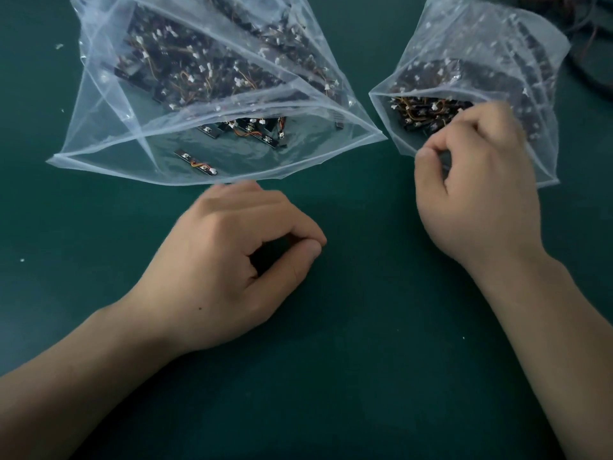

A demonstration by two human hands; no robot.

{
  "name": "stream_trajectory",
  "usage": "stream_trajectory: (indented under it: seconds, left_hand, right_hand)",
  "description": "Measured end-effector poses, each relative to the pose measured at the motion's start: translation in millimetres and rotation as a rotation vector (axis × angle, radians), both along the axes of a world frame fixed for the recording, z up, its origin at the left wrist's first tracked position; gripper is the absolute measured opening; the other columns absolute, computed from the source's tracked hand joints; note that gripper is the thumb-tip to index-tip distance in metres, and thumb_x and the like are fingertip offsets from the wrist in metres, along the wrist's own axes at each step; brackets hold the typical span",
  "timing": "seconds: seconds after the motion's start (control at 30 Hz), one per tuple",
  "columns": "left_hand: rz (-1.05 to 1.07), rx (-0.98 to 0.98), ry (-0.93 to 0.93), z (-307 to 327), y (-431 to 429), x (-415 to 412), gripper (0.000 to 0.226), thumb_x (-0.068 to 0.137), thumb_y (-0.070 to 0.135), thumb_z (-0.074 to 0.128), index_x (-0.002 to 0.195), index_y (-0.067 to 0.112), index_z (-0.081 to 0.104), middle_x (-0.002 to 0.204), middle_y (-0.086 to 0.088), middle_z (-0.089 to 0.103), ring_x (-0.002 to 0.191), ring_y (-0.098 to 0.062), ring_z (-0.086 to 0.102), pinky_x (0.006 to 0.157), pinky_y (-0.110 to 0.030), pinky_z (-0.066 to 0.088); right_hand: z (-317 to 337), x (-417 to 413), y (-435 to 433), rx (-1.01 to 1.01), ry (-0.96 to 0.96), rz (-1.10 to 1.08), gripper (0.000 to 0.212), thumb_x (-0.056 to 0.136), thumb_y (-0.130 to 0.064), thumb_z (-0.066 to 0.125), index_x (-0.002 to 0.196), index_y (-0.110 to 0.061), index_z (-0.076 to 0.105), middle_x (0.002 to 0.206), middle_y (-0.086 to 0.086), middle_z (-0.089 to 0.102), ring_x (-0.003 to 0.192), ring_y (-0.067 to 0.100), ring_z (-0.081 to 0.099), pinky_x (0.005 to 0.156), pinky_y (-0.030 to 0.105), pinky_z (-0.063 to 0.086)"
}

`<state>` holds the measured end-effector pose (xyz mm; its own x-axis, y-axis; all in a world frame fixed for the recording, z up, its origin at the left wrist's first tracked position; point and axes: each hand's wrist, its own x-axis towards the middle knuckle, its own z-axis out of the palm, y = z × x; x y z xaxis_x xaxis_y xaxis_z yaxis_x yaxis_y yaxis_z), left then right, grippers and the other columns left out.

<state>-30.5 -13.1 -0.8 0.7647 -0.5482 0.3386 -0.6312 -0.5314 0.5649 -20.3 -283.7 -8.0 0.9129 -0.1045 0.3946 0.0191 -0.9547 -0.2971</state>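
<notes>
Right grip (pixel 481 194) sat curled at the mouth of the small bag (pixel 481 54), any pinch too blurred to tell, strip pile (pixel 424 114) just beside at its 11 o'clock; left grip (pixel 232 260), curled on nothing visible, lay farther off on the tabletop (pixel 365 327).

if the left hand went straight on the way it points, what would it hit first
Most likely the large clear bag's near rim, just beyond the left hand's knuckles, though depth is hard to judge.
</notes>
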Motion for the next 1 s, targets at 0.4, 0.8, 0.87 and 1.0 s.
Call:
stream_trajectory:
  seconds: [0.4,0.8,0.87,1.0]
  left_hand:
    - [0.496,0.588,0.078,3,10,25,0.082,0.098,0.069,0.033,0.159,0.015,0.031,0.158,-0.012,0.043,0.145,-0.036,0.040,0.118,-0.053,0.029]
    - [0.284,0.491,0.051,2,-5,33,0.075,0.099,0.069,0.032,0.156,0.021,0.044,0.165,0.002,0.037,0.155,-0.023,0.027,0.125,-0.047,0.026]
    - [0.200,0.414,0.015,0,4,29,0.061,0.100,0.058,0.045,0.148,0.023,0.057,0.158,0.006,0.048,0.150,-0.019,0.038,0.121,-0.045,0.037]
    - [0.148,0.294,0.001,1,7,28,0.050,0.099,0.044,0.054,0.143,0.022,0.061,0.155,0.005,0.051,0.147,-0.017,0.044,0.117,-0.035,0.038]
  right_hand:
    - [-1,0,23,0.079,0.009,0.383,0.017,0.097,-0.019,0.062,0.084,-0.011,0.069,0.090,0.002,0.061,0.083,0.024,0.057,0.077,0.043,0.049]
    - [-3,-1,18,0.129,0.059,0.400,0.012,0.099,-0.020,0.066,0.092,-0.015,0.073,0.093,-0.003,0.064,0.088,0.020,0.060,0.075,0.043,0.051]
    - [-3,-1,17,0.128,0.064,0.397,0.011,0.100,-0.020,0.066,0.093,-0.015,0.074,0.094,-0.004,0.064,0.089,0.019,0.059,0.075,0.042,0.051]
    - [-1,-2,20,0.119,0.063,0.385,0.008,0.099,-0.019,0.068,0.100,-0.015,0.075,0.096,-0.006,0.064,0.090,0.015,0.058,0.077,0.037,0.051]
